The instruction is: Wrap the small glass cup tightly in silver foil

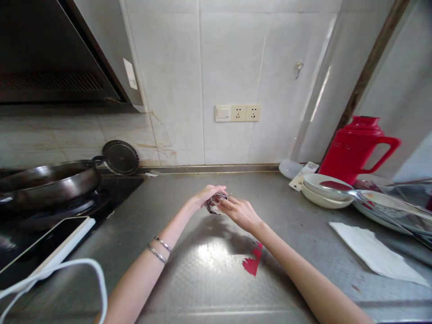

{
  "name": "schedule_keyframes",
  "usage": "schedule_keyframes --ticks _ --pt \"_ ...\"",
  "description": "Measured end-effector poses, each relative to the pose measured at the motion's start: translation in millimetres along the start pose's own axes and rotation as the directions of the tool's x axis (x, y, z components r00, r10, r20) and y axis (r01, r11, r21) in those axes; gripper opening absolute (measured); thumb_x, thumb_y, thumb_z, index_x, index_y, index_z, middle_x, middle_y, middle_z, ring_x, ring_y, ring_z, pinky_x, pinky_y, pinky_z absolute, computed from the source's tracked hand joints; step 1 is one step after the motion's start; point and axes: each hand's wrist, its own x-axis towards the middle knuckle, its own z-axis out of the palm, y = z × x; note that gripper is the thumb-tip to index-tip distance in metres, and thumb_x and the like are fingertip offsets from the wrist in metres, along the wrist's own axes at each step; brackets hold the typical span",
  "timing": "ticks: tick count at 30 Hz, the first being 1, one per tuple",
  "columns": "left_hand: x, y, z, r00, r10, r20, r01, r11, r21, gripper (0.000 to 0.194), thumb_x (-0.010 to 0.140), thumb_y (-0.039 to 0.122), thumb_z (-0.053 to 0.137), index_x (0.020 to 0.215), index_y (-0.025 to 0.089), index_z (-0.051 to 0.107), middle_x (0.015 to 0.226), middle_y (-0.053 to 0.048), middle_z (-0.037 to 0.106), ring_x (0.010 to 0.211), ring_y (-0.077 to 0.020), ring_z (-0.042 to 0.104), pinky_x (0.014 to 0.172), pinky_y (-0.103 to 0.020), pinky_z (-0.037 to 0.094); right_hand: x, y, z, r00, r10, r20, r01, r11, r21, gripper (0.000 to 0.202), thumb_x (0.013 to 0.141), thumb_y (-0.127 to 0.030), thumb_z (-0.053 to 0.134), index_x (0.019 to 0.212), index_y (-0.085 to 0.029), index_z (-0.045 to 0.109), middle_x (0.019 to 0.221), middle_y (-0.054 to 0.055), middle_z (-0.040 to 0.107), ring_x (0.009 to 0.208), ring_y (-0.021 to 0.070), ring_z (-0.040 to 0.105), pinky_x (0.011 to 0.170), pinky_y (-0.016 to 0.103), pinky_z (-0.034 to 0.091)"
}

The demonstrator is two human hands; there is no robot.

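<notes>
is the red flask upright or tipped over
Upright: the red flask stands behind the stacked bowls, its neck at the top and its handle out to one side.

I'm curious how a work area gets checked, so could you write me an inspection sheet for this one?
Surface: grey metal counter, glare in the middle, red scraps near the right forearm.
Job's things: dark, shiny, crumpled item; too small to identify.
Clutter: white paper and stacked bowls at right, flat device at left.
Grippers: no robot; left hand and right hand hold the item.
Cables: white cable, lower left; ends not visible.
Surroundings: pan on stove; red flask; nothing seen plugged into wall sockets.
</notes>
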Motion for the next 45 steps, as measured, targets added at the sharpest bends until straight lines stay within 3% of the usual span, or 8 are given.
schedule_keyframes --ticks 10,15,22,25,31,34,39,45 --pt "2.6 -14.0 17.7 0.954 0.182 -0.239 -0.247 0.928 -0.279 0.027 0.067 0.038 0.064 0.076 0.014 0.069 0.077 -0.008 0.071 0.065 -0.0157 0.062 0.054 -0.022 0.040 -0.1 0.3 -5.8 0.979 0.205 -0.023 -0.203 0.977 0.059 0.030 0.095 -0.018 0.038 0.115 -0.025 0.060 0.125 0.004 0.060 0.100 0.0196 0.055 0.063 0.023 0.048" --pt "4.9 -18.5 23.2 0.930 0.211 -0.300 -0.336 0.818 -0.466 0.022 0.067 0.034 0.063 0.075 0.014 0.067 0.073 -0.007 0.071 0.066 -0.0179 0.065 0.061 -0.026 0.047 1.7 -11.8 5.6 0.949 0.302 -0.093 -0.260 0.914 0.311 0.033 0.089 -0.015 0.046 0.114 -0.026 0.062 0.123 0.003 0.062 0.099 0.0176 0.061 0.071 0.023 0.051" --pt "5.7 -24.5 31.8 0.931 0.174 -0.321 -0.348 0.684 -0.641 0.022 0.069 0.034 0.061 0.075 0.013 0.063 0.070 -0.006 0.069 0.060 -0.0161 0.063 0.060 -0.027 0.047 9.4 -28.4 28.7 0.881 0.418 -0.223 -0.197 0.750 0.631 0.021 0.089 -0.017 0.051 0.101 -0.022 0.068 0.096 0.005 0.068 0.072 0.0126 0.064 0.068 0.022 0.049" --pt "4.1 -23.9 35.7 0.942 0.181 -0.283 -0.330 0.660 -0.675 0.021 0.073 0.034 0.059 0.075 0.013 0.064 0.072 -0.006 0.070 0.061 -0.0157 0.063 0.061 -0.027 0.047 7.4 -26.3 29.3 0.883 0.400 -0.245 -0.195 0.788 0.584 0.019 0.093 -0.023 0.050 0.098 -0.022 0.068 0.093 0.005 0.068 0.081 0.0146 0.065 0.069 0.021 0.048" --pt "1.4 -20.0 22.9 0.968 0.222 -0.118 -0.241 0.684 -0.688 0.029 0.077 0.034 0.056 0.092 0.012 0.068 0.088 -0.012 0.073 0.077 -0.0205 0.067 0.069 -0.029 0.049 -3.5 -5.3 12.0 0.951 0.290 -0.106 -0.253 0.929 0.268 0.023 0.096 -0.022 0.044 0.105 -0.022 0.065 0.101 0.004 0.069 0.079 0.0136 0.066 0.059 0.019 0.041" --pt "2.4 -21.8 4.8 0.993 0.108 0.044 -0.053 0.752 -0.657 0.044 0.082 0.048 0.051 0.098 0.011 0.069 0.083 -0.013 0.073 0.066 -0.0208 0.066 0.060 -0.030 0.048 -6.9 6.2 3.6 0.985 0.146 -0.089 -0.128 0.976 0.177 0.029 0.094 -0.014 0.043 0.114 -0.024 0.061 0.113 0.005 0.067 0.091 0.0155 0.064 0.064 0.021 0.042" --pt "0.8 -28.8 -11.7 0.980 -0.037 0.195 0.133 0.850 -0.510 0.052 0.082 0.057 0.052 0.090 0.009 0.071 0.071 -0.010 0.072 0.056 -0.0174 0.062 0.056 -0.027 0.045 -4.2 8.6 -0.3 0.999 0.038 -0.030 -0.034 0.992 0.125 0.024 0.094 -0.019 0.046 0.112 -0.024 0.062 0.113 0.005 0.066 0.089 0.0178 0.063 0.066 0.025 0.043" --pt "-2.4 -30.2 -1.4 1.000 0.007 -0.007 -0.010 0.835 -0.551 0.031 0.080 0.038 0.060 0.075 0.009 0.072 0.063 -0.007 0.070 0.049 -0.0116 0.058 0.049 -0.022 0.037 2.2 -0.2 1.3 0.995 0.103 -0.013 -0.100 0.984 0.146 0.027 0.093 -0.015 0.045 0.111 -0.024 0.062 0.115 0.007 0.065 0.092 0.0183 0.060 0.068 0.025 0.045"
